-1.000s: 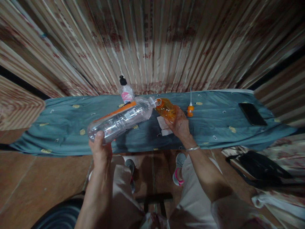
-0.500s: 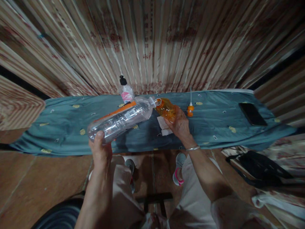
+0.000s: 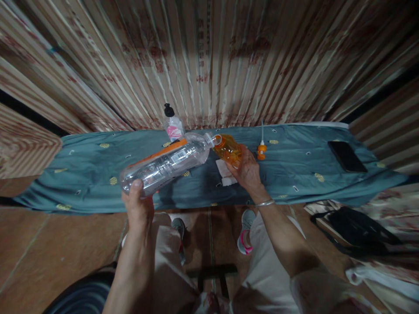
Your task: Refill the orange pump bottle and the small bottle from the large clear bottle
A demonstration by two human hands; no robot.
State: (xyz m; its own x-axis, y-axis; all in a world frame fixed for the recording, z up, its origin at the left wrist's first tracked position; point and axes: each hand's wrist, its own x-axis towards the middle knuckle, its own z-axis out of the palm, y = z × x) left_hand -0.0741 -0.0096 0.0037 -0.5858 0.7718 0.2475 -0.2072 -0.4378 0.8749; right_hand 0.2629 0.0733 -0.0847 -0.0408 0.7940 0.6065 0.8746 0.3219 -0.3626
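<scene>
- The left hand (image 3: 139, 203), lower left of centre, is closed around the base of a clear bottle (image 3: 166, 163), thumb on top.
- The clear bottle lies tilted, base low at the left, open neck raised toward the right, near the middle of the frame; it bears an orange label strip along its upper side.
- The right hand (image 3: 249, 170), just right of centre, grips an orange bottle (image 3: 227, 150) from the right, fingers wrapped round it.
- The orange bottle is tilted with its mouth pointing left, and that mouth meets the clear bottle's neck, at centre frame.
- A bracelet (image 3: 264, 203) circles the right wrist.
- Both bottles are held above a blue cloth (image 3: 98, 174) that runs across the middle of the frame.
- On the cloth, behind the clear bottle, stands a small pump bottle (image 3: 172, 124) with a black top and pink label.
- A white paper (image 3: 225, 172) lies on the cloth under the right hand.
- An orange pump cap (image 3: 261, 150) with a white tube lies just right of the right hand.
- A black phone (image 3: 347, 156) lies on the cloth at the right.
- A black bag (image 3: 356, 233) sits at the lower right, on the floor.
</scene>
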